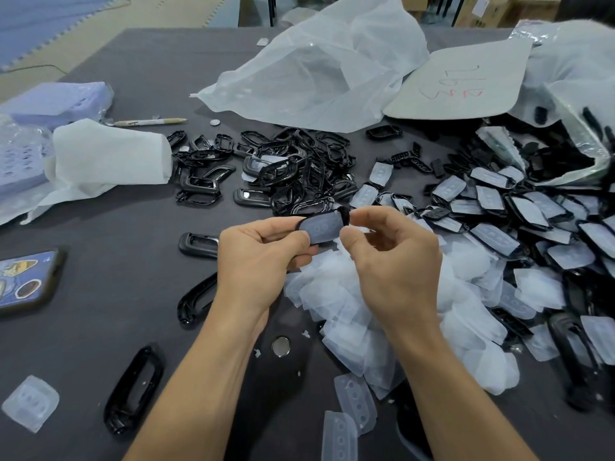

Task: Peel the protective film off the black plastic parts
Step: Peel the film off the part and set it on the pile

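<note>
I hold one black plastic part (324, 229) up between both hands, above the dark table (133, 211). My left hand (258, 261) clamps its left end, thumb on top and fingers beneath. My right hand (392, 257) pinches narrowly at the part's right end, thumb and forefinger closed at the edge of the whitish protective film (321, 227) that covers its face. A heap of peeled films (366, 311) lies directly under my hands. Film-covered parts (499, 207) pile up to the right; bare black frames (293, 168) lie beyond.
</note>
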Tool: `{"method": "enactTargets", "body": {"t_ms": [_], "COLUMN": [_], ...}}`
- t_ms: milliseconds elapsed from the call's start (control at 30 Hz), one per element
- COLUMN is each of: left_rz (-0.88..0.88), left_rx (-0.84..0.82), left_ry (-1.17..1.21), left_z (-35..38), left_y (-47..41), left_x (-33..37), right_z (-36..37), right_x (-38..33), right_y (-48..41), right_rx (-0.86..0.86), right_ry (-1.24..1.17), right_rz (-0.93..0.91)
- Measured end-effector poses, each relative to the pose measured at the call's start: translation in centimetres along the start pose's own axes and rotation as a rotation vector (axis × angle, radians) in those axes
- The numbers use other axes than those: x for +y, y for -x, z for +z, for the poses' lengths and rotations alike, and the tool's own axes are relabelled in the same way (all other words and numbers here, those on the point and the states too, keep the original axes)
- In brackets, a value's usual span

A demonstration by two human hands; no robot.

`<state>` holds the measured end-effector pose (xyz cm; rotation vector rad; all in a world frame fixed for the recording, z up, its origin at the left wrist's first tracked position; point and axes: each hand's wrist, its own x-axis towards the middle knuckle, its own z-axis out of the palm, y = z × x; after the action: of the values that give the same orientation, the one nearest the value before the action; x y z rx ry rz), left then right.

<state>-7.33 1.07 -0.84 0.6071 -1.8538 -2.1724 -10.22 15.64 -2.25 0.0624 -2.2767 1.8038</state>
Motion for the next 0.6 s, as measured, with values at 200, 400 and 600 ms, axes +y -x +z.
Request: {"method": "enactTargets", "body": {"t_ms": [200, 400, 600], "left_rz": [0.026, 0.054, 0.118], "left_rx": [-0.104, -0.064, -0.037], "left_ry": [-0.046, -0.098, -0.157], "left_z": [0.21, 0.23, 0.41], "left_y": [0.21, 0.12, 0.35], "left_x": [-0.01, -0.25, -0.41], "right_z": [-0.18, -0.1, -0.04], "right_x": [-0.28, -0.1, 0.39], "right_y": [-0.4, -0.54, -0.44], "right_rx": [-0.108, -0.122, -0.163], "right_ry": [-0.178, -0.174, -0.032], "right_rz": [0.062, 0.065, 0.029]}}
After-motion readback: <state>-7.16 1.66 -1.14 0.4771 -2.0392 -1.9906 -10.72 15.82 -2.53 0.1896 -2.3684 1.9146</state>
